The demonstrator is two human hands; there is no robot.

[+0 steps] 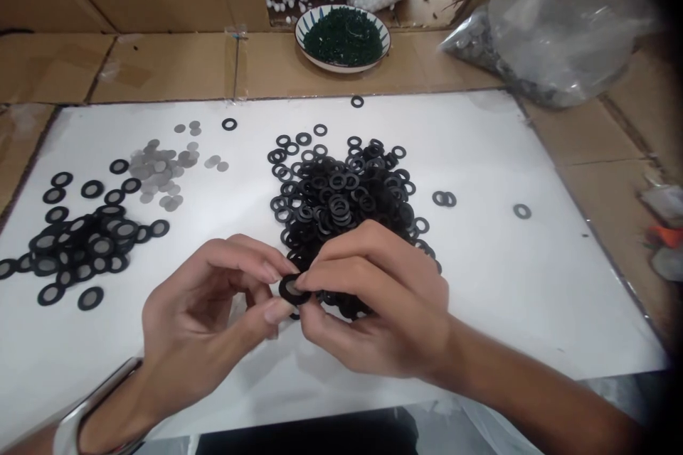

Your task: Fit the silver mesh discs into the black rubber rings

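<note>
Two hands meet at the near middle of the white sheet point(506, 156), and I see them pinching one black ring point(291, 289) between them. My left hand point(205, 327) closes thumb and forefinger on the ring's left edge; my right hand point(373, 298) closes its fingertips on the right edge. A grey disc seems to sit inside the ring. Just beyond the right hand lies a big heap of black rings point(341, 192), touching its knuckles. Far left, a flat pile of grey discs point(160, 174) is spread out, and near left sits a cluster of rings with grey centres point(80, 242). Past the sheet, a bowl of dark green bits point(342, 38) stands on cardboard, with a clear plastic bag point(555, 21) at far right.
</note>
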